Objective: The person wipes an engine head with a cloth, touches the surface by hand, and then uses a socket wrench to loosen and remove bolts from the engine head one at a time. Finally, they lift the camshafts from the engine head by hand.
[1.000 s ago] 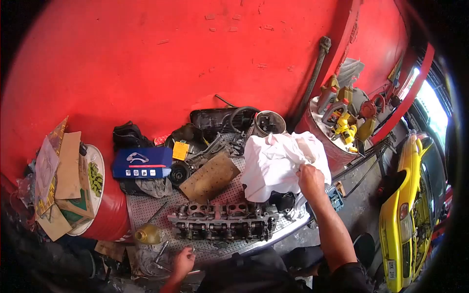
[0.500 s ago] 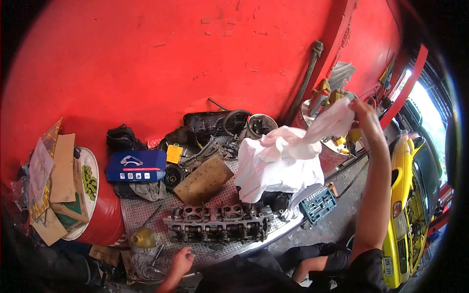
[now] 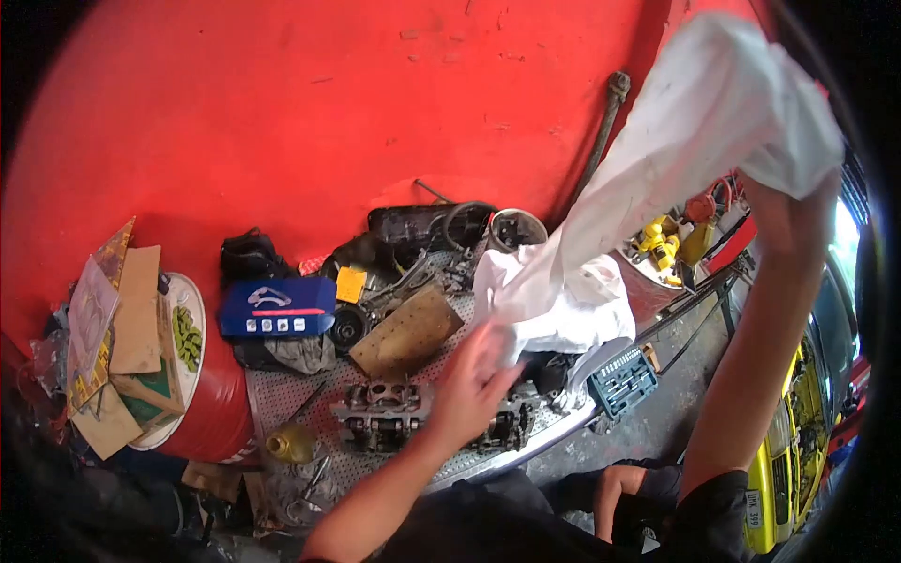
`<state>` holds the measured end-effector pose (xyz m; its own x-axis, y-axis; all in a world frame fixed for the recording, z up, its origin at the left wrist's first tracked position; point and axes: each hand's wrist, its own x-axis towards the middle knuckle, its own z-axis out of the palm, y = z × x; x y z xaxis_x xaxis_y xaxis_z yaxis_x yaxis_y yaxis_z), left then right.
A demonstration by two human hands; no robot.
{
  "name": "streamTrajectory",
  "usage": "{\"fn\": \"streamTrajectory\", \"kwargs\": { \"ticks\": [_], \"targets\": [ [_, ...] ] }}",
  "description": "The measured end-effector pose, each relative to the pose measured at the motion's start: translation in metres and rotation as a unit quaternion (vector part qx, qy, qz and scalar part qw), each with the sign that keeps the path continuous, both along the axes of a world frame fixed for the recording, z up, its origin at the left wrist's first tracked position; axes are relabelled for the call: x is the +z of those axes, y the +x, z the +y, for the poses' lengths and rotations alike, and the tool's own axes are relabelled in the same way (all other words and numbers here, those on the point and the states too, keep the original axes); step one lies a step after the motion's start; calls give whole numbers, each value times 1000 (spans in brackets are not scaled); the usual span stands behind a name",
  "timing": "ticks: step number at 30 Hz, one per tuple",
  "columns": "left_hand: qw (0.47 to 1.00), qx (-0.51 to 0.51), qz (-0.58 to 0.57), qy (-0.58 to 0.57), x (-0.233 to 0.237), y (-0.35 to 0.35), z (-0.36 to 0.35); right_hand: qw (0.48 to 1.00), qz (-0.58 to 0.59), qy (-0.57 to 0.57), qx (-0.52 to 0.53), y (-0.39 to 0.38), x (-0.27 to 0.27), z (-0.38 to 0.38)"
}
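Cloth point(image 3: 572, 291): white fabric, soft, matt. Engine part point(image 3: 375, 418): bare metal, rough, grimy. Table point(image 3: 282, 399): perf. metal. Board point(image 3: 405, 330): matt wood.

Rear wall point(image 3: 310, 113) painted red, paint chipped in spots; a dark pipe point(image 3: 605, 131) leans against it. Perforated metal counter point(image 3: 282, 399) stands at the wall, a red drum point(image 3: 214, 418) at its left end. Floor point(image 3: 648, 433) grey concrete, stained. Daylight enters at right, beside a yellow car point(image 3: 784, 455).
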<state>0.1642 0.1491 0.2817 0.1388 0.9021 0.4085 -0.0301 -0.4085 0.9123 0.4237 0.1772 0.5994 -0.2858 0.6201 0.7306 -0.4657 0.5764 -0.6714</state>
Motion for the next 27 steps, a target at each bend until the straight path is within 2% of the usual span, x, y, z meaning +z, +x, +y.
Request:
{"fn": "streamTrajectory", "kwargs": {
  "ticks": [3,5,6,7,8,10,12,13,14,15,17,18,19,20,21,24,25,26,27],
  "targets": [
    [996,-22,-3,91,85,36,47,999,19,-11,40,-30,-22,-32],
    [983,-121,-134,16,113,46,69,996,65,-60,-17,-49,-59,-43],
    [915,-255,-303,-75,114,51,80,989,93,-95,-68,-59,-83,-47],
    [763,-372,-495,-185,105,59,87,974,126,-141,-125,-70,-108,-52],
    [630,-420,-601,-254,94,65,85,954,155,-189,-175,-80,-134,-56],
    [641,-408,-611,-222,69,75,57,894,202,-307,-257,-98,-188,-65],
    [853,-247,-431,-161,46,96,18,841,210,-411,-281,-99,-238,-71],
    [931,-128,-315,-129,36,103,-2,826,200,-453,-271,-92,-262,-73],
    [976,-2,-181,-118,27,109,-22,835,159,-478,-222,-74,-295,-73],
    [976,62,-159,-137,19,113,-39,840,117,-501,-172,-51,-338,-78],
    [984,11,-8,-175,-32,121,-52,788,100,-594,-124,-26,-394,-100],
    [997,48,12,-56,-81,137,-62,759,79,-621,-176,-19,-413,-115],
    [993,-43,83,-75,-102,138,-72,731,60,-641,-226,-13,-431,-130],
    [957,-66,284,0,-98,137,-81,708,127,-666,-195,3,-459,-151],
    [874,-95,473,55,-95,145,-100,668,191,-700,-164,27,-481,-174],
    [883,-107,457,33,-127,176,-126,634,193,-732,-157,60,-466,-164],
    [860,-146,482,81,-134,185,-132,608,44,-749,-260,78,-495,-163],
    [844,-233,483,26,-115,187,-126,619,-5,-739,-267,95,-520,-163],
    [819,-315,479,-31,-95,188,-116,647,-4,-730,-220,112,-531,-161]
  ]
}}
